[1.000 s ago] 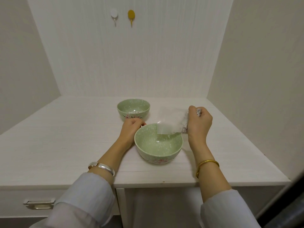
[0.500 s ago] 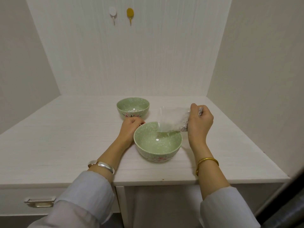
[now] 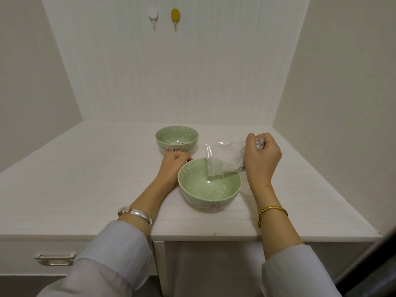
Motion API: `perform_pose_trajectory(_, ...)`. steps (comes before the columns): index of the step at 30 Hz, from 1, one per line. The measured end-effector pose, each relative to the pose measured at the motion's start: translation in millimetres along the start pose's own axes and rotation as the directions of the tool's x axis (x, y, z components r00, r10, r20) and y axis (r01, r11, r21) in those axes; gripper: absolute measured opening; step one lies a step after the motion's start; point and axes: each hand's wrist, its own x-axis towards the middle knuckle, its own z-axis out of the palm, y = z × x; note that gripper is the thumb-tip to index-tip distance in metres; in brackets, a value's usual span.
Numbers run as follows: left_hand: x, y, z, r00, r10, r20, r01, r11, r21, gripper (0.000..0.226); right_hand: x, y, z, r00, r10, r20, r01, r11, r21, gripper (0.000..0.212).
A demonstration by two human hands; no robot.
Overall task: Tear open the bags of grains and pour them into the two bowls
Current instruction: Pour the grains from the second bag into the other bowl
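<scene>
Two pale green bowls with pink flower patterns stand on the white counter. The near bowl (image 3: 209, 190) looks empty inside. My left hand (image 3: 172, 166) rests against its left rim, fingers curled on the edge. My right hand (image 3: 262, 158) grips a clear plastic grain bag (image 3: 222, 159) by its bunched end, where the dark grains sit. The bag's open end tilts down over the near bowl's right rim. The far bowl (image 3: 176, 140) holds some grains at its bottom.
The white counter (image 3: 85, 179) sits in an alcove with walls on the left, back and right. Two hooks, one white (image 3: 153, 15) and one yellow (image 3: 175, 16), are on the back wall. A drawer handle (image 3: 54, 258) shows below the counter's front edge.
The bag's open end has dipped a little lower over the near bowl. Both hands stay in nearly the same place.
</scene>
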Motion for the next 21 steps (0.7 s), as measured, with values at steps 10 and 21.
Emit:
perform_pose_trajectory(10, 0.2, -0.2, 0.7, 1.0, -0.002, -0.021, 0.002, 1.0, -0.002, 0.05, 1.8, 0.4, -1.2, 0.999, -0.033, 0.033, 0.034, 0.999, -0.041, 0.03)
perform_pose_trajectory(21, 1.0, -1.5, 0.0, 1.0, 0.001, -0.019, -0.001, 1.0, 0.017, 0.042, 3.6, -3.7, -3.2, 0.991, -0.112, 0.079, 0.12, 0.987, -0.106, 0.034)
